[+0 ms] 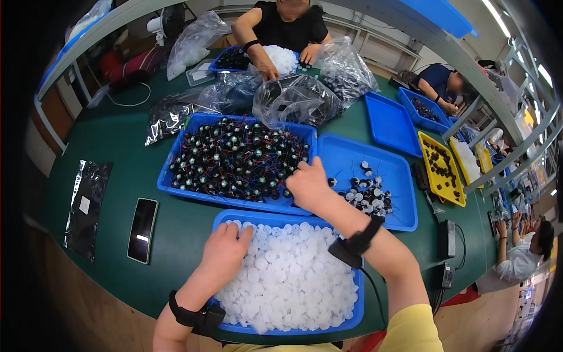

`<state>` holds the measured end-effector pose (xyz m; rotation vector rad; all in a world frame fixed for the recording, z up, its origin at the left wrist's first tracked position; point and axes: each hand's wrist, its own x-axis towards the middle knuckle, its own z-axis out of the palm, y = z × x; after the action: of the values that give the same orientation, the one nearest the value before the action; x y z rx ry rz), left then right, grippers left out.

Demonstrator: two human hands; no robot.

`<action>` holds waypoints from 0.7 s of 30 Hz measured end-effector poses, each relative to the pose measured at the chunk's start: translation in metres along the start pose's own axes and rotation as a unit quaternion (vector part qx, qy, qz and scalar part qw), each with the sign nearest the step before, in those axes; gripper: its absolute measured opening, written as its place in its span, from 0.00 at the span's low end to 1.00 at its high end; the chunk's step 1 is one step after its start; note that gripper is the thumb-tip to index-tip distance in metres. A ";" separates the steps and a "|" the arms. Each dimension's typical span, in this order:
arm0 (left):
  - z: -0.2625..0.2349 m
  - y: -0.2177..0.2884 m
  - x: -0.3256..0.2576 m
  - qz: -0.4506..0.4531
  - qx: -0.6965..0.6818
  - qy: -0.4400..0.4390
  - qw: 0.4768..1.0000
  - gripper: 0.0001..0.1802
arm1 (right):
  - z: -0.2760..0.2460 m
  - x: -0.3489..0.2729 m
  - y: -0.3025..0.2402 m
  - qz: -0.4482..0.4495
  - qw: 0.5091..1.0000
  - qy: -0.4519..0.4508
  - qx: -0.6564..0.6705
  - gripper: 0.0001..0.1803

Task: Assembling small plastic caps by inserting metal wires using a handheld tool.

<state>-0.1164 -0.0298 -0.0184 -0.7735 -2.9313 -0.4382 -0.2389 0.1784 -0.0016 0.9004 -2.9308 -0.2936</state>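
My left hand reaches into the upper left of a blue tray heaped with small white round plastic caps. Its fingers are bent and close together among the caps; what they pinch, if anything, is hidden. At the right end of a blue bin is my right hand, its fingers curled over small black round parts with red and blue wires. I cannot make out what is between those fingertips. Right of that hand, a flat blue tray holds black wired parts with white caps.
A phone and a black plastic bag lie at left. Clear bags stand behind the bin. Across the table a person handles parts. Yellow trays, a black power adapter and more people are at right.
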 end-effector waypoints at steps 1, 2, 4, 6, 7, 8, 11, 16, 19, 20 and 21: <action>-0.001 -0.001 0.000 0.011 -0.023 0.004 1.000 0.15 | 0.001 0.006 -0.002 0.008 0.999 -0.042 -0.025 0.03; -0.001 -0.001 0.000 0.023 -0.046 0.008 0.999 0.14 | 0.005 0.009 0.000 0.013 0.998 -0.048 -0.026 0.03; -0.001 -0.006 -0.001 0.035 -0.082 0.002 0.996 0.13 | 0.018 0.016 -0.001 0.018 0.997 -0.065 -0.031 0.04; -0.003 -0.008 0.001 0.040 -0.102 -0.018 0.994 0.13 | 0.029 0.018 0.007 0.022 0.999 -0.028 -0.004 0.05; -0.001 -0.012 0.002 0.057 -0.108 -0.020 0.992 0.13 | 0.032 0.017 0.012 0.023 1.000 -0.010 0.010 0.05; 0.003 -0.018 0.003 0.074 -0.114 -0.022 0.990 0.13 | 0.035 0.016 0.017 0.018 1.000 -0.008 0.022 0.07; 0.004 -0.023 0.000 0.093 -0.126 -0.017 0.988 0.12 | 0.015 0.005 0.013 0.050 0.980 0.112 0.158 0.09; 0.002 -0.010 0.003 0.100 -0.121 0.026 0.987 0.12 | -0.001 -0.008 0.032 0.078 0.949 0.146 0.269 0.13; 0.004 -0.008 0.003 0.085 -0.131 0.018 0.988 0.13 | -0.021 -0.025 0.028 0.125 0.893 0.127 0.413 0.14; 0.009 -0.009 0.005 0.086 -0.127 0.020 0.988 0.12 | -0.028 -0.035 0.027 0.142 0.871 0.126 0.454 0.13; 0.013 -0.010 0.007 0.088 -0.123 0.023 0.988 0.12 | -0.032 -0.046 0.025 0.158 0.847 0.125 0.493 0.13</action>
<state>-0.1275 -0.0313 -0.0322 -1.0247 -2.7671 -0.7999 -0.2113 0.2190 0.0344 0.3862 -2.7825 1.3356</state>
